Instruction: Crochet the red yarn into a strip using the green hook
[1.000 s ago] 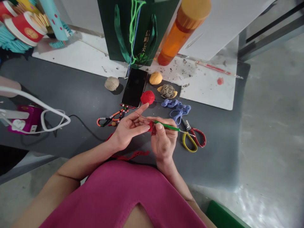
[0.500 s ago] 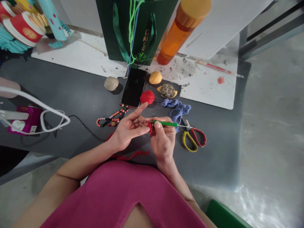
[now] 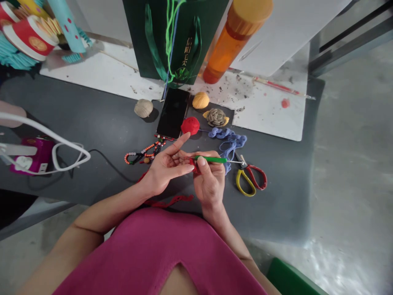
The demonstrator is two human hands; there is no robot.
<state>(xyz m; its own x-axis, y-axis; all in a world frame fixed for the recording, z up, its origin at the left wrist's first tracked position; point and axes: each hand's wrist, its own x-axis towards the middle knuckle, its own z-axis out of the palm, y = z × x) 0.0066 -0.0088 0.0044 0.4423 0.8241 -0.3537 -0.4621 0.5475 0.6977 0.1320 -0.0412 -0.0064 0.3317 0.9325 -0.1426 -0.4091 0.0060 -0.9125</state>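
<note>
My right hand point(image 3: 210, 180) is closed round a green-handled crochet hook point(image 3: 211, 159), whose metal tip points left into a small red crochet piece point(image 3: 193, 165). My left hand point(image 3: 166, 166) pinches that red piece, with its forefinger stretched up and a thin red yarn strand running over it. A red yarn ball point(image 3: 190, 125) lies just beyond my hands on the dark grey table point(image 3: 101, 123). Loose red yarn point(image 3: 167, 201) trails at the table's near edge below my wrists.
A black phone point(image 3: 173, 113), beige point(image 3: 143, 108) and orange point(image 3: 201, 100) yarn balls, a woven flower point(image 3: 216, 117), blue yarn point(image 3: 230, 140) and red-and-yellow scissors point(image 3: 250, 178) surround my hands. A bead string point(image 3: 143, 153) lies left. A green gift bag point(image 3: 173, 37) and an orange bottle point(image 3: 233, 39) stand behind.
The hook has turned from slanting to nearly level and shifted slightly left and up with my right hand. My left hand has barely moved.
</note>
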